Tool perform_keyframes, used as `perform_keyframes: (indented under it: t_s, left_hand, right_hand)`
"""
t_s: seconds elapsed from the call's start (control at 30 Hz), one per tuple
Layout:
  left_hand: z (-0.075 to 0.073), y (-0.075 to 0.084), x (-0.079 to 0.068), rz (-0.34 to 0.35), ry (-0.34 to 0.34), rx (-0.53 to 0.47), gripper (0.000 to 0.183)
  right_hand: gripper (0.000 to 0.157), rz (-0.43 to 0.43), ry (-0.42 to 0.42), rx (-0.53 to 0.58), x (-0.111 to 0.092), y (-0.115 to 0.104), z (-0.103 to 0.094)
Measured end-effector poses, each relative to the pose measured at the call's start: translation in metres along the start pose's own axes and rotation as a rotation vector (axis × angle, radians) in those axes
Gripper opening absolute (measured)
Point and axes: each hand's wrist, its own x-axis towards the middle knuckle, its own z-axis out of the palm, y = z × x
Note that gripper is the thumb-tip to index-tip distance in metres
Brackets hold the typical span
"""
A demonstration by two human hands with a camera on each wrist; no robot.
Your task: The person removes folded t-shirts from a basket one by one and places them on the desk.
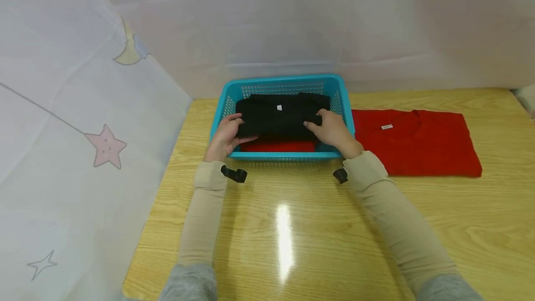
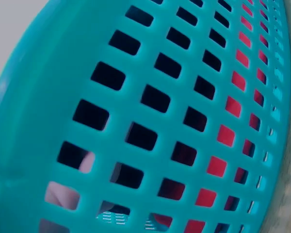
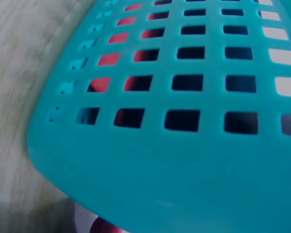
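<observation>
A folded black shirt [image 1: 276,122] with a small white neck label lies inside a blue plastic basket [image 1: 288,155]. My left hand [image 1: 225,134] grips the shirt's left edge, its thumb along the front side. At the right front edge, my right hand [image 1: 332,129] pinches the black cloth between thumb and fingers. Beneath the shirt, a red cloth [image 1: 277,146] shows toward the basket's front. Both wrist views are filled by the basket's perforated wall [image 2: 150,116], with black and red cloth showing through the holes; the hands are mostly hidden there.
To the right of the basket, a folded red shirt [image 1: 422,145] with a white label lies flat on the wooden table [image 1: 317,226]. A pale cloth backdrop [image 1: 271,22] hangs behind the basket, and a printed one with a pink star [image 1: 107,147] hangs at the left.
</observation>
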Motion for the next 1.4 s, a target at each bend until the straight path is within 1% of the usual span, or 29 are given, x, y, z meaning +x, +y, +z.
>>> perform_keyframes:
  t_s: [0.1, 0.17, 0.27, 0.3, 0.37, 0.4, 0.47, 0.6, 0.7, 0.83, 0.93, 1.0, 1.07, 1.1, 1.17, 1.23, 1.3, 1.33, 1.4]
  left_hand:
    - [0.001, 0.0, 0.001, 0.011, 0.007, 0.051, 0.049]
    - [0.001, 0.0, 0.002, 0.016, 0.009, 0.086, 0.05]
    - [0.001, 0.0, 0.001, 0.019, 0.006, 0.136, 0.051]
    - [0.0, 0.001, 0.001, 0.019, 0.008, 0.159, 0.052]
    - [0.0, 0.001, 0.0, 0.021, 0.006, 0.19, 0.051]
    - [-0.001, 0.0, 0.0, 0.024, 0.008, 0.202, 0.051]
    - [-0.001, 0.0, -0.001, 0.03, 0.01, 0.214, 0.05]
    - [-0.001, -0.001, -0.002, 0.037, 0.018, 0.225, 0.049]
    - [-0.001, -0.002, -0.002, 0.037, 0.014, 0.233, 0.05]
    - [-0.001, -0.003, -0.002, 0.039, 0.001, 0.236, 0.05]
    - [-0.001, -0.003, -0.003, 0.037, 0.005, 0.236, 0.05]
    - [0.0, -0.004, -0.003, 0.033, 0.013, 0.239, 0.05]
    - [0.0, -0.004, -0.004, 0.026, 0.018, 0.24, 0.049]
    - [0.0, -0.004, -0.004, 0.023, 0.022, 0.242, 0.049]
    - [0.0, -0.004, -0.005, 0.016, 0.021, 0.238, 0.049]
    - [0.0, -0.004, -0.005, 0.014, 0.021, 0.235, 0.048]
    - [0.0, -0.004, -0.005, 0.018, 0.02, 0.235, 0.049]
    - [0.0, -0.004, -0.006, 0.022, 0.017, 0.233, 0.05]
    - [0.0, -0.003, -0.005, 0.031, 0.004, 0.219, 0.051]
  right_hand:
    - [0.067, -0.001, 0.045, 0.077, 0.001, 0.001, -0.002]
    - [0.061, -0.021, 0.103, 0.133, 0.001, 0.001, -0.003]
    - [0.042, -0.065, 0.197, 0.205, 0.001, 0.001, -0.004]
    - [0.035, -0.08, 0.218, 0.223, 0.001, 0.001, -0.005]
    - [0.023, -0.091, 0.232, 0.25, 0.001, 0.002, -0.005]
    - [0.021, -0.086, 0.225, 0.255, 0.001, 0.002, -0.006]
    - [0.028, -0.072, 0.185, 0.246, 0.001, 0.001, -0.006]
    - [0.045, -0.017, 0.066, 0.141, 0.001, -0.001, -0.005]
    - [0.054, 0.039, 0.007, 0.079, 0.001, -0.002, -0.004]
    - [0.06, 0.084, -0.032, 0.019, 0.0, -0.005, -0.002]
    - [0.059, 0.09, -0.026, -0.018, -0.002, -0.005, -0.001]
    - [0.055, 0.096, -0.02, -0.047, -0.002, -0.005, 0.0]
    - [0.053, 0.11, -0.03, -0.08, -0.002, -0.006, 0.0]
    - [0.054, 0.121, -0.045, -0.099, -0.002, -0.006, 0.001]
    - [0.062, 0.146, -0.086, -0.134, -0.001, -0.005, 0.002]
    - [0.074, 0.165, -0.125, -0.145, 0.001, -0.005, 0.002]
    - [0.085, 0.182, -0.161, -0.133, 0.004, -0.004, 0.002]
    - [0.088, 0.184, -0.174, -0.118, 0.006, -0.003, 0.002]
    - [0.087, 0.172, -0.185, -0.066, 0.008, 0.0, 0.001]
